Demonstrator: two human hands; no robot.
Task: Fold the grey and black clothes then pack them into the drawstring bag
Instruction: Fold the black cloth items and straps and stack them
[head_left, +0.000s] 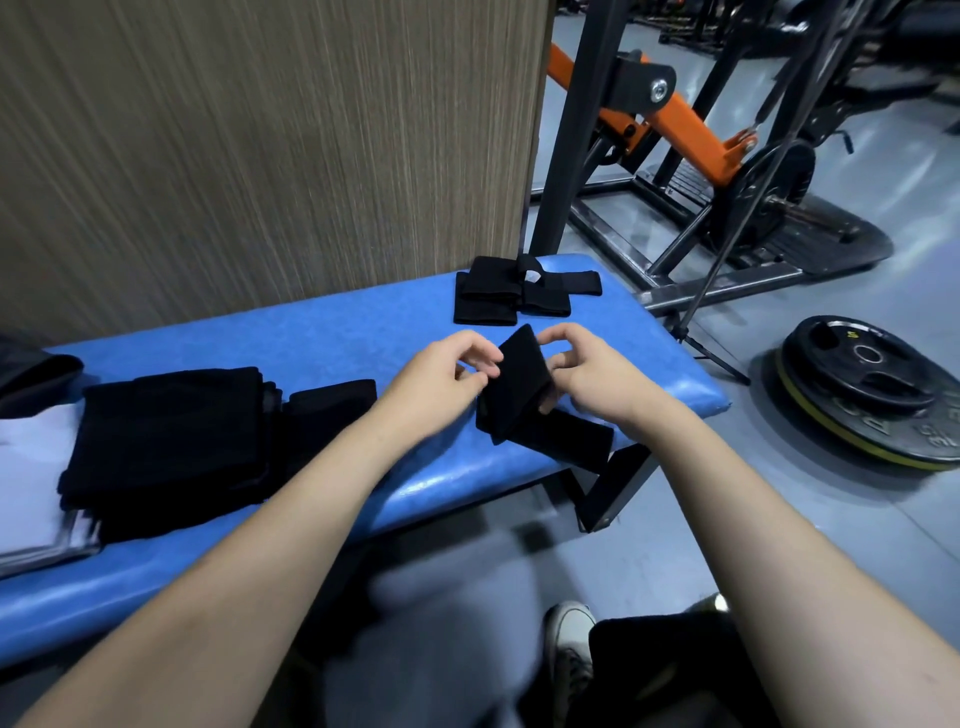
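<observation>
1. A small black cloth (519, 387) is held above the near right end of the blue bench (311, 332).
2. The left hand (447, 374) pinches its left edge; the right hand (582, 371) pinches its right side.
3. Its tail hangs past the bench edge, so a loosened pinch could drop it to the floor.
4. Folded black pieces (498, 299) lie beyond; a black stack (171, 441) sits far left.

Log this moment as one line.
stage: folding | left hand: pinching black cloth | right hand: pinching same | bench: folded black stack

Matt black cloth (514, 384); glossy blue bench (363, 332)
</observation>
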